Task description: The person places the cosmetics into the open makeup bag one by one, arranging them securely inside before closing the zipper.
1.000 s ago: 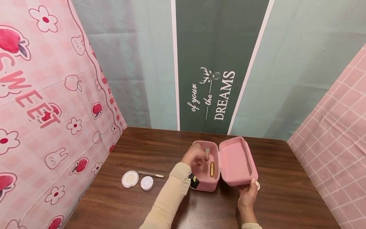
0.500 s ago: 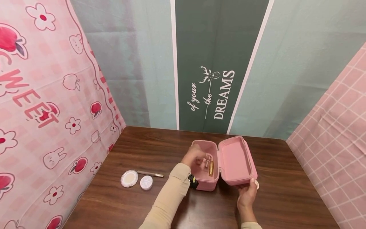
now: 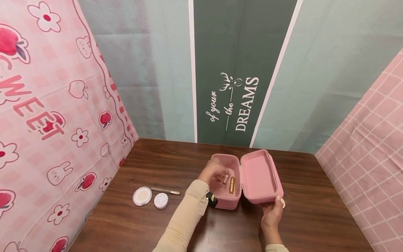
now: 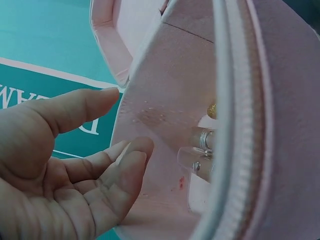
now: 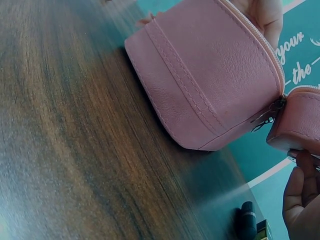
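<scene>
A pink zippered cosmetic case (image 3: 227,204) stands on the table, its lid (image 3: 259,178) swung to the right. My left hand (image 4: 75,165) is inside the case opening, thumb and fingers apart with nothing between them. Below the fingertips lie clear-capped small tubes (image 4: 200,162), partly hidden by the case rim in the left wrist view. A gold lipstick tube (image 3: 232,185) lies beside them on the case floor. With thumb and fingers, my right hand (image 3: 271,215) pinches the near right corner of the lid; the right wrist view shows its fingers (image 5: 295,187) at the lid's underside.
Left of the case lie a round compact (image 3: 142,196), a small round box with a star on its top (image 3: 161,201) and a thin brown pencil (image 3: 165,191). A black tube (image 5: 246,220) shows low in the right wrist view. Fabric curtains border the table (image 3: 302,224).
Inside the case, the left hand has lowered a small tube and let go of it beside the gold lipstick tube. The right hand stays on the lid.
</scene>
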Motion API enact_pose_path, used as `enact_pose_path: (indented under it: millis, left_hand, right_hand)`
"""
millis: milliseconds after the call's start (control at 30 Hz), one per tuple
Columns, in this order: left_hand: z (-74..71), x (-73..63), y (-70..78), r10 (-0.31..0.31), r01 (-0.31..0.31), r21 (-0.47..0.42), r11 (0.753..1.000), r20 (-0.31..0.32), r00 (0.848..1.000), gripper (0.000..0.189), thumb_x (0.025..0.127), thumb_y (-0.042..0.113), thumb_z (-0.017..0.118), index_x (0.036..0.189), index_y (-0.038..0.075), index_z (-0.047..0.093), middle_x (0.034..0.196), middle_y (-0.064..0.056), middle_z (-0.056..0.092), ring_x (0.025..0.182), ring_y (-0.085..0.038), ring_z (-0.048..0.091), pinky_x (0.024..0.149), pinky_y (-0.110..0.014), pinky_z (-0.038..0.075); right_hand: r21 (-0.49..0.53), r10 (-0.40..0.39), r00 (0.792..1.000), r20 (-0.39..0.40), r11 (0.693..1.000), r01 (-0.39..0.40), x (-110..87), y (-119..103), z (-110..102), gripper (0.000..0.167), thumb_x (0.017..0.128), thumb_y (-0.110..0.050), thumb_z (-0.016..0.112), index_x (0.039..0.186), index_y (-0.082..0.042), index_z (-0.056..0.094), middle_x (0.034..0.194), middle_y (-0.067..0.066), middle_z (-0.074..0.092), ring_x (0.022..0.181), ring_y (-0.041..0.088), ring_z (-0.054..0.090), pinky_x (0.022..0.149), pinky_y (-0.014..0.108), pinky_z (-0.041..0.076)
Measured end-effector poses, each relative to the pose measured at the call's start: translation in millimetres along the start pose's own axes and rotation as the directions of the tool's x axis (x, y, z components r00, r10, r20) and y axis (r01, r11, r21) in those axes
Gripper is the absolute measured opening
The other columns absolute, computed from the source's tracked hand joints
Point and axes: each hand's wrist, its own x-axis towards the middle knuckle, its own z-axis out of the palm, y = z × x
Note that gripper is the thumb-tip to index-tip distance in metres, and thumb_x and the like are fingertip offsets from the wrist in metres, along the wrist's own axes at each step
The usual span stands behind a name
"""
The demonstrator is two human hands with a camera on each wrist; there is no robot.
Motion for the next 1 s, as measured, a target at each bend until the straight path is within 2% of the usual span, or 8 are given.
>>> enact_pose_path:
  millis: [100,167,300,433,500,700,867,1000]
  left_hand:
    - [-1.0,-3.3,-3.4,0.091,-0.09,0.045,0.995,-0.012,0.996,0.022,0.075,0.008,0.074,0.061,-0.001,0.061,0.05,-0.006,0.052,0.057,-0.028,0.063,0.056,-0.039,0.053]
    - [-1.9,-5.9,-6.5,0.189,-0.186,0.119,0.975,-0.014,0.982,0.018,0.077,0.01,0.073,0.065,0.0,0.064,0.053,-0.003,0.054,0.051,-0.021,0.058,0.052,-0.033,0.051]
    - [-7.0,-13.1,-11.3,0.348,-0.34,0.272,0.9,0.021,0.937,0.013,0.08,0.014,0.072,0.084,0.003,0.067,0.064,0.002,0.057,0.052,-0.009,0.052,0.049,-0.024,0.045]
    - [-15.4,-24.5,-13.1,0.43,-0.416,0.365,0.833,0.046,0.902,0.023,0.081,0.019,0.072,0.098,0.006,0.065,0.076,-0.001,0.06,0.063,-0.011,0.054,0.055,-0.024,0.044]
    - [-19.0,-30.2,-15.4,0.459,-0.432,0.406,0.805,0.035,0.888,0.025,0.08,0.021,0.072,0.1,0.008,0.066,0.083,-0.004,0.062,0.07,-0.013,0.056,0.06,-0.026,0.045]
    - [-20.2,-45.7,-28.4,0.496,-0.429,0.505,0.749,0.002,0.868,0.028,0.079,0.021,0.07,0.103,0.009,0.065,0.101,-0.005,0.06,0.084,-0.018,0.058,0.07,-0.032,0.048]
    - [-19.1,-54.4,-37.1,0.538,-0.433,0.542,0.72,-0.044,0.842,0.028,0.079,0.024,0.07,0.103,0.01,0.065,0.104,-0.006,0.058,0.084,-0.022,0.059,0.071,-0.035,0.049]
    - [-21.4,-60.3,-43.3,0.535,-0.405,0.561,0.722,-0.083,0.841,0.029,0.078,0.026,0.072,0.102,0.011,0.065,0.1,-0.006,0.057,0.078,-0.022,0.059,0.067,-0.035,0.049]
  right_hand:
    - [-0.011,-0.008,1.0,-0.003,1.0,0.008,0.4,2.1,-1.0,0.03,0.098,-0.026,0.034,0.094,-0.008,0.058,0.075,0.003,0.06,0.06,0.013,0.057,0.053,0.027,0.045]
    - [-0.029,-0.022,1.0,-0.001,0.999,0.022,0.7,4.5,-2.9,0.03,0.097,-0.028,0.035,0.095,-0.009,0.059,0.075,0.002,0.059,0.06,0.013,0.057,0.053,0.027,0.045]
    - [-0.047,-0.038,0.999,0.016,0.998,0.039,3.1,10.7,-10.2,0.03,0.098,-0.028,0.035,0.096,-0.01,0.059,0.076,0.002,0.059,0.06,0.012,0.057,0.053,0.027,0.045]
    - [-0.064,-0.023,1.0,0.005,0.998,0.023,7.8,17.3,-17.5,0.031,0.098,-0.028,0.032,0.097,-0.013,0.059,0.077,0.001,0.06,0.061,0.012,0.057,0.053,0.027,0.045]
    - [-0.061,-0.018,1.0,0.006,0.998,0.019,9.6,19.3,-19.5,0.031,0.099,-0.027,0.031,0.097,-0.013,0.058,0.077,0.001,0.059,0.061,0.012,0.057,0.053,0.026,0.045]
    - [-0.05,-0.032,0.999,0.014,0.998,0.032,8.5,17.2,-18.5,0.032,0.099,-0.028,0.033,0.094,-0.012,0.06,0.075,0.001,0.059,0.059,0.011,0.055,0.052,0.027,0.043]
    - [-0.026,-0.042,0.999,0.022,0.999,0.042,4.5,10.3,-11.7,0.031,0.098,-0.029,0.037,0.095,-0.008,0.059,0.076,0.003,0.059,0.06,0.013,0.056,0.053,0.027,0.044]
    - [-0.019,-0.011,1.0,-0.002,1.0,0.011,3.1,5.3,-5.6,0.03,0.097,-0.028,0.036,0.095,-0.008,0.058,0.076,0.003,0.059,0.061,0.014,0.056,0.054,0.028,0.044]
